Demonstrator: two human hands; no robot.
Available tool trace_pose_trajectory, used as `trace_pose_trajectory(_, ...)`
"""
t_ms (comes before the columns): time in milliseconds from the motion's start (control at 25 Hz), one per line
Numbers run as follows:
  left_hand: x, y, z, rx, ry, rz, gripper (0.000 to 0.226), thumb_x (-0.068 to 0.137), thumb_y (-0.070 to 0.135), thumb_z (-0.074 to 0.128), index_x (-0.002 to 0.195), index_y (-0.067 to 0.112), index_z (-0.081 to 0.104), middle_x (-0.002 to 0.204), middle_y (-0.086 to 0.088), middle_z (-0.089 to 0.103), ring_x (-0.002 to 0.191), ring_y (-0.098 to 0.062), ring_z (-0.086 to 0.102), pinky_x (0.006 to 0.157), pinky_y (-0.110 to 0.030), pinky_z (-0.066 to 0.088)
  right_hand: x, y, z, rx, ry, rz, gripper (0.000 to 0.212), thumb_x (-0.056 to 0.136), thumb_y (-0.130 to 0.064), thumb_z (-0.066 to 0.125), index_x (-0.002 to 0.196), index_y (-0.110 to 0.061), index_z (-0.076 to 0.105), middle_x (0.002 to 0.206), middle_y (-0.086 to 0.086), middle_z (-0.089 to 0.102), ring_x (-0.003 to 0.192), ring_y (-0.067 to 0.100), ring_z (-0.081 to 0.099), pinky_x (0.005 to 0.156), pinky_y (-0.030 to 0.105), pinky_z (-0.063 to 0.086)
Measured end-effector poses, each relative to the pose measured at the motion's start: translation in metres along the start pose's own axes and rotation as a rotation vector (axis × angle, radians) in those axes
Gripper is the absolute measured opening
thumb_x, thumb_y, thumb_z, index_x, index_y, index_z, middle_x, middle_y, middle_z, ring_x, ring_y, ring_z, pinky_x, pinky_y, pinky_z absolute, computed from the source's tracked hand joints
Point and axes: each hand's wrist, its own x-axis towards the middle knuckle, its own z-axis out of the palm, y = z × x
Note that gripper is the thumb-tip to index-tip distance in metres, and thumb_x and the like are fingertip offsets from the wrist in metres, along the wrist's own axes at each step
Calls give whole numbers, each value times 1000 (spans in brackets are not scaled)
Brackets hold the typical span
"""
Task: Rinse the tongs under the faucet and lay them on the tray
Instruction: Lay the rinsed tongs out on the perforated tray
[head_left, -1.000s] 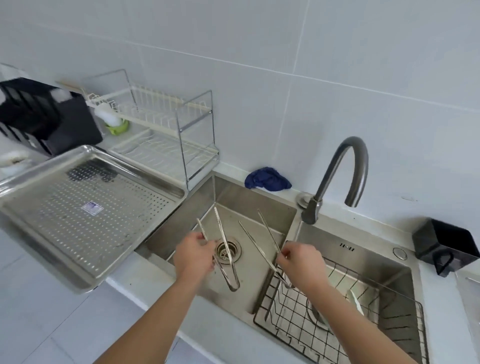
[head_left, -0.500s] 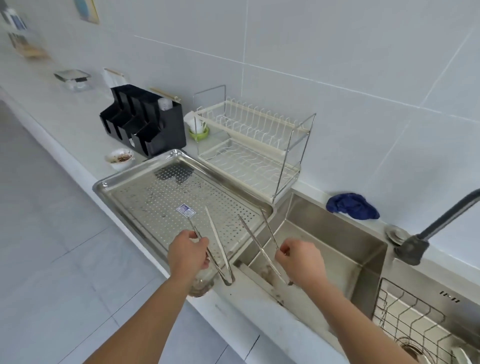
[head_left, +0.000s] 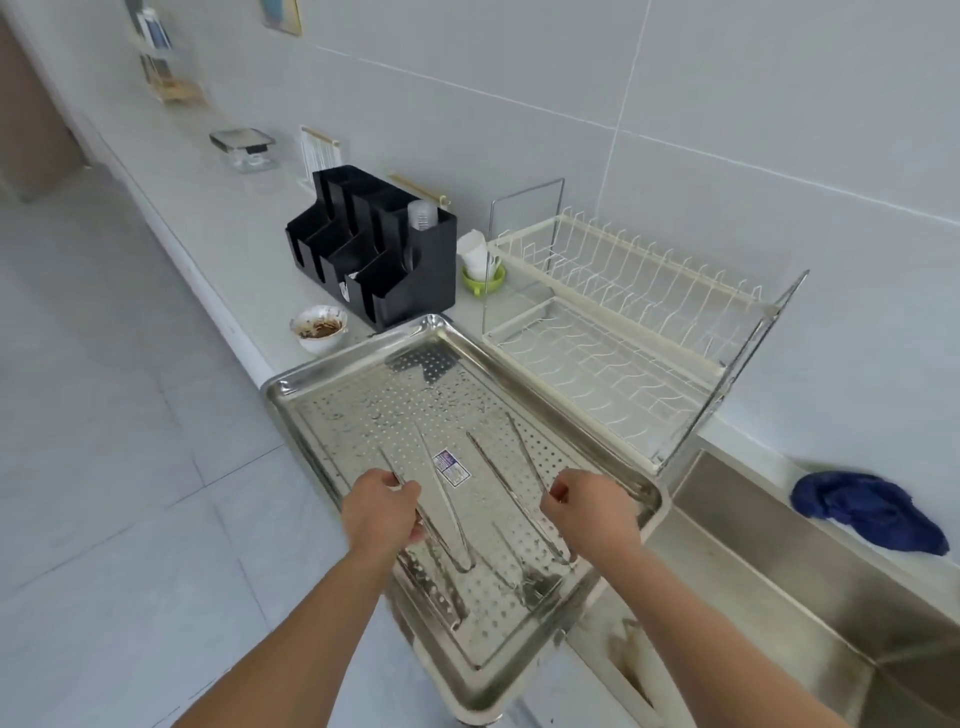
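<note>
Holding tongs (head_left: 447, 519) | left hand (head_left: 382, 512) closed | right hand (head_left: 589, 512) likely pinching second pair (head_left: 519, 499)

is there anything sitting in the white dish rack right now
No, both tiers of the white dish rack show only bare wires, with no dishes in them.

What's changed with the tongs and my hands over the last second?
Both hands carried their tongs from over the sink leftward; now the left hand and right hand hold the left tongs and right tongs over the perforated tray. Neither pair was let go. The blue cloth and dish rack stayed put.
</note>
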Motion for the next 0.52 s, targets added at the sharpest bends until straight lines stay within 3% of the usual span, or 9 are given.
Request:
trace_pose_trajectory(200,77,11,1,62,38,-52,15,93,15,62,106,15,54,64,-16,74,48,-30,73,68,-49,65,84,-23,27,13,-62,-43,17,87,-20,60,73,-11,64,61,3,63,54,17,53,51,29,46)
trace_pose_trajectory(400,133,11,-7,107,39,-102,11,92,14,62,100,15,56,62,-14,73,45,-27,71,65,-50,65,143,-49,54,-19,-152,6,27,87,-19,59,63,-18,47,57,-4,47,49,13,42,46,24,37)
trace_pose_trajectory(520,170,12,-14,123,-9,-101,7,91,11,63,89,14,58,57,-14,72,44,-26,71,57,-49,65,169,-69,70,-67,-168,44,15,86,-19,59,72,-14,61,63,-2,54,53,14,47,48,25,42)
